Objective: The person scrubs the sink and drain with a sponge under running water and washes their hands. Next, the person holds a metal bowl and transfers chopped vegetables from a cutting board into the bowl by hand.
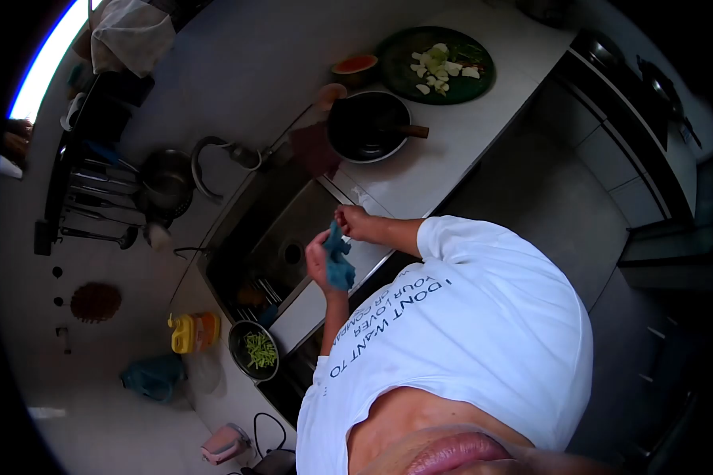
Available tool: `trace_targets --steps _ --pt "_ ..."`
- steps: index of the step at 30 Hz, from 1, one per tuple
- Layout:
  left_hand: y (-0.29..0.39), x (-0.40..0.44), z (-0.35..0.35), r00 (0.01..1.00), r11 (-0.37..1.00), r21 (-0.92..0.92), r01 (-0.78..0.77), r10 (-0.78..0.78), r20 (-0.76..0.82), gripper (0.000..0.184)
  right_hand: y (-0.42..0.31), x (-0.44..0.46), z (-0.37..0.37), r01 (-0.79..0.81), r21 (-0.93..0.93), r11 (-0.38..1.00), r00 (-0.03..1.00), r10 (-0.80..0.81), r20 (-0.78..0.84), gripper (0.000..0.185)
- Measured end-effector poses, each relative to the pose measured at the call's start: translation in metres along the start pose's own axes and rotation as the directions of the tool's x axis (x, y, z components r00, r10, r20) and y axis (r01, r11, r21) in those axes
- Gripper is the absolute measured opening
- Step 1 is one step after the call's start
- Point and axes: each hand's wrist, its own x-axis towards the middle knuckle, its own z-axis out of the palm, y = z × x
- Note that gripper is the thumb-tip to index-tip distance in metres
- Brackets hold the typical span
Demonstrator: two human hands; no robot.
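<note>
My left hand [317, 259] is closed around a crumpled blue cloth [339, 265], which hangs down on the side toward my body. Close beside it, my right hand [353, 222] is curled into a fist near the cloth's upper end. Whether its fingers pinch the cloth is hidden. Both hands are over the counter's front edge, just in front of the sink [273, 229]. A dark wok [364, 123] with a wooden handle sits on the counter beyond my right hand. Nearer my left arm stands a bowl of cut green vegetables [259, 351].
A green tray [400, 67] holds chopped vegetables beside a cut red-fleshed fruit [355, 65]. A faucet [206, 170] arches over the sink. Utensils [99, 202] hang on the wall. A yellow jug [184, 332], blue pitcher [154, 377] and pink appliance [224, 444] stand to the left.
</note>
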Motion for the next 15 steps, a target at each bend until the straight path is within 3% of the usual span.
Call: trace_targets --steps 1,2,3,5,7,8,9,11,12,13,15 --pt "0.001 0.003 0.014 0.988 0.989 0.125 -0.085 0.068 0.137 0.026 0.014 0.009 -0.006 -0.025 -0.007 1.0 0.996 0.024 -0.087 0.015" --pt "-0.002 0.007 0.015 0.88 0.688 0.568 -0.452 0.239 0.411 0.021 0.028 0.011 -0.008 -0.064 -0.077 0.995 0.994 0.057 -0.089 0.015" --pt "0.008 0.003 0.035 0.761 0.454 0.622 -0.638 0.242 0.602 0.018 0.041 0.009 -0.01 -0.1 -0.161 0.982 0.994 0.091 -0.06 0.015" --pt "-0.012 -0.001 0.021 0.702 0.486 0.558 -0.672 0.179 0.689 0.013 0.068 -0.011 -0.014 -0.134 -0.398 0.908 0.985 0.166 0.046 0.015" --pt "-0.019 -0.001 0.003 0.745 0.453 0.61 -0.65 0.221 0.63 0.011 0.087 -0.032 -0.013 0.001 -0.732 0.682 0.957 0.211 0.198 0.014" --pt "-0.023 -0.003 -0.007 0.773 0.436 0.646 -0.627 0.243 0.586 0.011 0.096 -0.046 -0.016 0.16 -0.873 0.461 0.93 0.227 0.29 0.014" --pt "-0.027 -0.003 -0.014 0.792 0.46 0.648 -0.608 0.291 0.537 0.012 0.096 -0.052 -0.019 0.347 -0.925 0.156 0.899 0.227 0.375 0.014" --pt "-0.037 0.0 -0.031 0.827 0.502 0.658 -0.561 0.38 0.415 0.014 0.07 -0.06 -0.022 0.547 -0.679 -0.49 0.832 0.224 0.508 0.014" --pt "-0.043 0.001 -0.04 0.855 0.497 0.7 -0.512 0.368 0.365 0.02 0.057 -0.074 -0.013 0.521 -0.605 -0.603 0.834 0.206 0.512 0.013" --pt "-0.047 0.002 -0.052 0.947 0.591 0.75 -0.297 0.282 0.152 0.024 0.044 -0.092 0.003 0.487 -0.549 -0.68 0.834 0.176 0.523 0.013" --pt "-0.057 0.007 -0.084 0.961 0.724 0.674 0.145 0.059 -0.27 0.031 0.029 -0.137 0.045 0.459 -0.526 -0.715 0.801 0.077 0.594 0.012"
